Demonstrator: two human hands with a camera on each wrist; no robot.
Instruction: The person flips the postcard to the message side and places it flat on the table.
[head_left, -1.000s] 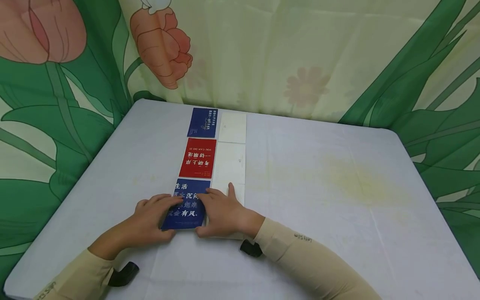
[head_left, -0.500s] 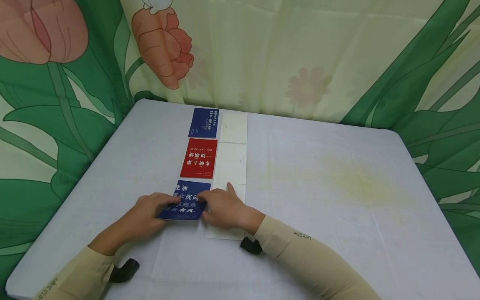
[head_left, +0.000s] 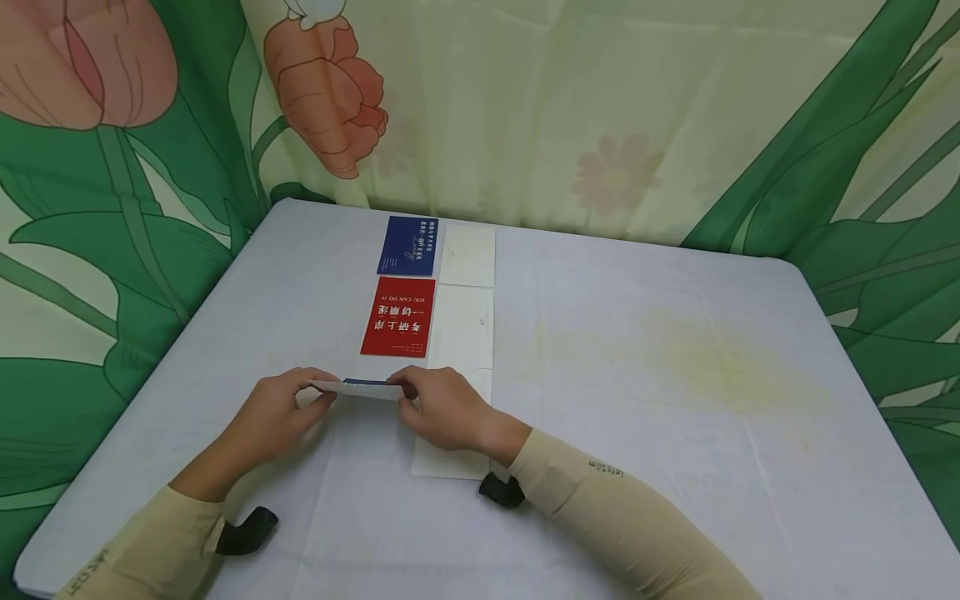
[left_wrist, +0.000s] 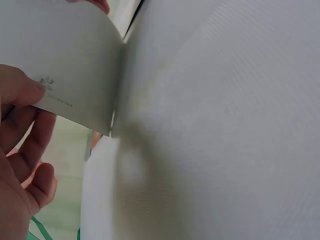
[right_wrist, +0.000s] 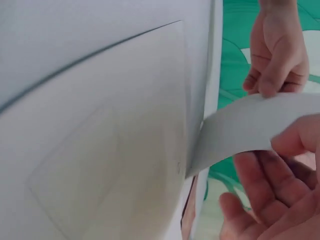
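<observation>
A postcard [head_left: 367,390] is tipped up on its far edge between the two hands, seen nearly edge-on from the head. Its plain back [left_wrist: 65,55], with a small printed logo, faces the person; only a strip of the blue front shows. The left hand [head_left: 277,410] pinches its left side between thumb and fingers. On the right side the right hand [head_left: 448,408] pinches it likewise. The card bows slightly in the right wrist view, its lower edge close to the tablecloth. Beyond it lies a red postcard [head_left: 397,317] with white lettering.
A dark blue postcard [head_left: 408,246] lies behind the red one. To their right runs a column of white cards [head_left: 461,325], the nearest partly under the right hand. All lie on a white-clothed table [head_left: 645,433] before a flower-printed curtain [head_left: 525,108].
The blue postcard lay flat, face up, a second ago. Both hands have lifted its near edge up and away, so its pale back now shows. The other cards have stayed put.
</observation>
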